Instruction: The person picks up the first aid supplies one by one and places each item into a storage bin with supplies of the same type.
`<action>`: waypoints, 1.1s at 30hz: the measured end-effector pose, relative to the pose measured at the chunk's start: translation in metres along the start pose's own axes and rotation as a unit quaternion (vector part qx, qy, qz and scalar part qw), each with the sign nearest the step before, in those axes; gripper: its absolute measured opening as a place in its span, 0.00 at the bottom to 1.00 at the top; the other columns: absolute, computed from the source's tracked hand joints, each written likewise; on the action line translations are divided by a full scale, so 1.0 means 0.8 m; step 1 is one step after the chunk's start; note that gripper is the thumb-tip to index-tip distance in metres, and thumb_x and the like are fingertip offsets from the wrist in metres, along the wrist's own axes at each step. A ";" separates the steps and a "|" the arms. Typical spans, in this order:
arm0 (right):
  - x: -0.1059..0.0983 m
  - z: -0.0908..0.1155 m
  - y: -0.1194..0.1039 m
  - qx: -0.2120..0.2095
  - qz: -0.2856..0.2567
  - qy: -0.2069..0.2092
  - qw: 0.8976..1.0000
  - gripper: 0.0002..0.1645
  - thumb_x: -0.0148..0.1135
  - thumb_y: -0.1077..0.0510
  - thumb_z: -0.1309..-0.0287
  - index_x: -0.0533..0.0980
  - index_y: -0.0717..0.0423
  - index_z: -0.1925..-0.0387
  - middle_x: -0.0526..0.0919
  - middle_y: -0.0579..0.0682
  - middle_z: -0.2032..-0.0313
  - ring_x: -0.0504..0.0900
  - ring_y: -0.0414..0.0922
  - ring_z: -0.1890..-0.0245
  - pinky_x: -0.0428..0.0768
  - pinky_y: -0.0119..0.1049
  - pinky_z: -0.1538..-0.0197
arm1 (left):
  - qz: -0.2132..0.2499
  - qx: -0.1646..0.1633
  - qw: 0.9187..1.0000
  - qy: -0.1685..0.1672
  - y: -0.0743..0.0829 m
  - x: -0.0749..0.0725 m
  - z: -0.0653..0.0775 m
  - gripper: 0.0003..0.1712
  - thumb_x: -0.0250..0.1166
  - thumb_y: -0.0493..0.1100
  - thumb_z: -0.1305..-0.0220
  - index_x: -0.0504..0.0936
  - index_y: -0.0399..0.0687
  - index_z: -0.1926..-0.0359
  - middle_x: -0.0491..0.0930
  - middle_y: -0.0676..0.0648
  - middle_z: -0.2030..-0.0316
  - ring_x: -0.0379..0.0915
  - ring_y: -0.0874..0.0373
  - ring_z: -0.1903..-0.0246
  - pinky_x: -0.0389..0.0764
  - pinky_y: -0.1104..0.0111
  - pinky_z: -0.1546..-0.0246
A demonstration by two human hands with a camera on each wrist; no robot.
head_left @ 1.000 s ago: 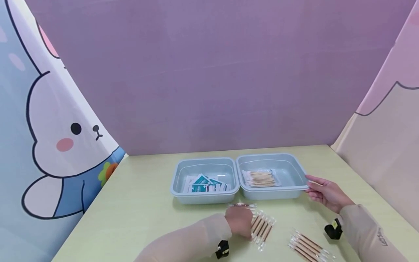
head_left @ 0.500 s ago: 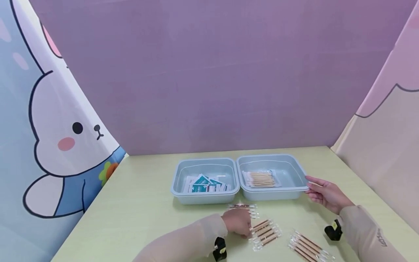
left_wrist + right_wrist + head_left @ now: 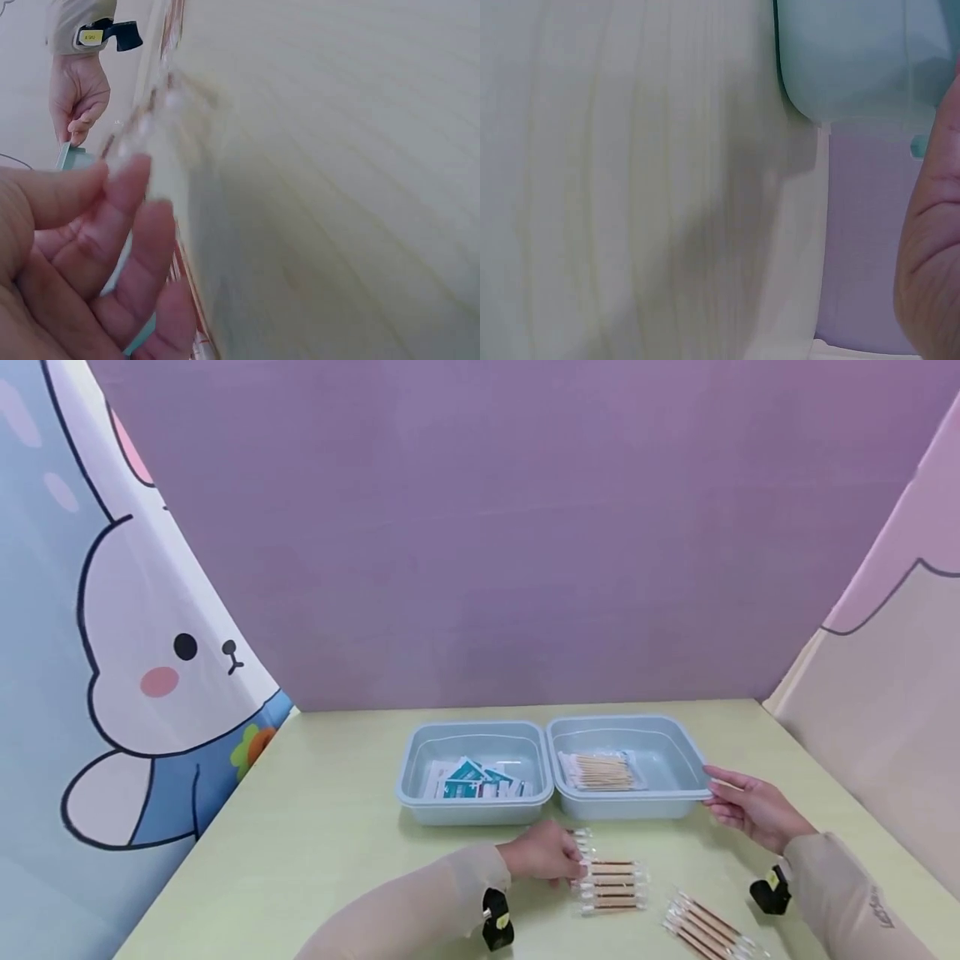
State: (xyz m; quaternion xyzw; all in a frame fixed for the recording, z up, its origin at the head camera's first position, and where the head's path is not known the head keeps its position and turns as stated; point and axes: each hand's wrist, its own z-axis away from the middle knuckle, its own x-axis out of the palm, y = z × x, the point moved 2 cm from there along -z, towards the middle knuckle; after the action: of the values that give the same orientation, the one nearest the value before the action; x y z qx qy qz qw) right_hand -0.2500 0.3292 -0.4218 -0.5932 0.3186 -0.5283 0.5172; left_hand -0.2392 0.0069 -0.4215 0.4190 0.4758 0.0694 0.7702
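Observation:
My left hand [image 3: 546,852] pinches the left end of a clear-wrapped pack of brown-filled cotton swabs [image 3: 617,888], low over the table. From the left wrist view, thumb and index finger meet at the blurred pack [image 3: 142,124] while the other fingers curl loosely. A second brown swab pack [image 3: 582,840] lies partly hidden behind that hand. My right hand [image 3: 756,810] grips the right rim of the right blue bin [image 3: 628,804], thumb on top and fingers below. Inside this bin lies a bag of wooden cotton swabs [image 3: 602,772]. The bin's corner [image 3: 855,67] shows in the right wrist view.
The left blue bin [image 3: 474,815] stands beside the other and holds several teal-and-white sachets [image 3: 471,782]. Another brown swab pack [image 3: 707,927] lies at the front right of the pale yellow table [image 3: 322,793]. A purple panel [image 3: 480,543] rises behind.
My left hand has shifted slightly left and turned the brown swab pack from a steep slant until its sticks lie level across the view. My right hand keeps its grip on the bin.

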 end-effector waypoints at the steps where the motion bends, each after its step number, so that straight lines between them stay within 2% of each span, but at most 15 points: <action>1: 0.000 0.000 0.000 -0.001 -0.002 -0.002 1.000 0.18 0.53 0.62 0.32 0.84 0.37 0.59 0.86 0.51 0.70 0.85 0.39 0.71 0.82 0.29 0.64 | 0.011 -0.001 1.000 0.000 0.000 0.000 0.000 0.08 0.69 0.35 0.43 0.83 0.40 0.78 0.77 0.55 0.80 0.67 0.65 0.89 0.71 0.77 0.84; 5: -0.001 -0.002 0.003 -0.010 -0.019 -0.023 0.999 0.19 0.51 0.64 0.31 0.83 0.38 0.57 0.86 0.52 0.69 0.85 0.39 0.70 0.82 0.29 0.64 | 0.054 -0.005 0.999 -0.003 0.001 -0.003 0.002 0.07 0.68 0.34 0.43 0.83 0.39 0.77 0.80 0.50 0.83 0.67 0.63 0.90 0.74 0.74 0.84; 11: -0.002 -0.004 0.006 -0.019 -0.031 -0.043 0.998 0.20 0.50 0.64 0.30 0.83 0.39 0.55 0.86 0.52 0.68 0.85 0.39 0.69 0.82 0.29 0.63 | 0.106 0.008 0.994 0.009 0.006 -0.013 0.001 0.06 0.67 0.34 0.42 0.84 0.37 0.75 0.80 0.49 0.84 0.70 0.62 0.87 0.78 0.70 0.83; 17: -0.004 -0.003 0.006 -0.022 -0.039 -0.054 0.998 0.20 0.49 0.64 0.30 0.83 0.40 0.54 0.86 0.53 0.67 0.85 0.39 0.68 0.82 0.29 0.62 | 0.166 -0.005 0.986 0.031 0.014 -0.016 -0.004 0.05 0.67 0.36 0.41 0.84 0.39 0.71 0.81 0.49 0.82 0.71 0.61 0.86 0.78 0.71 0.80; 21: -0.005 -0.003 0.005 -0.021 -0.031 -0.055 0.998 0.21 0.48 0.64 0.30 0.83 0.39 0.54 0.86 0.53 0.67 0.85 0.39 0.68 0.82 0.29 0.62 | 0.206 -0.005 0.977 0.062 0.021 -0.017 -0.007 0.06 0.67 0.38 0.40 0.85 0.40 0.71 0.81 0.50 0.81 0.69 0.63 0.87 0.78 0.71 0.81; 28: -0.007 -0.002 0.002 -0.013 -0.017 -0.047 0.999 0.20 0.49 0.64 0.30 0.83 0.38 0.55 0.86 0.52 0.68 0.85 0.39 0.69 0.82 0.29 0.62 | 0.289 0.037 0.949 0.124 0.025 -0.026 -0.014 0.08 0.64 0.37 0.37 0.84 0.35 0.67 0.80 0.51 0.78 0.67 0.64 0.86 0.74 0.74 0.82; 33: -0.007 -0.002 0.002 -0.008 -0.011 -0.045 0.999 0.19 0.50 0.63 0.30 0.83 0.38 0.56 0.86 0.51 0.68 0.85 0.39 0.69 0.82 0.29 0.62 | 0.298 0.017 0.941 0.161 0.023 -0.041 -0.020 0.10 0.63 0.40 0.35 0.84 0.36 0.67 0.81 0.53 0.75 0.68 0.63 0.85 0.76 0.70 0.78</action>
State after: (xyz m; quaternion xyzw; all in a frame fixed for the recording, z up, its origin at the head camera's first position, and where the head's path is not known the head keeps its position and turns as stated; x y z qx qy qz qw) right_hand -0.2526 0.3335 -0.4254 -0.6235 0.2929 -0.5044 0.5206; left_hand -0.2639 0.0112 -0.3892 0.5374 0.4483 0.3544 0.6202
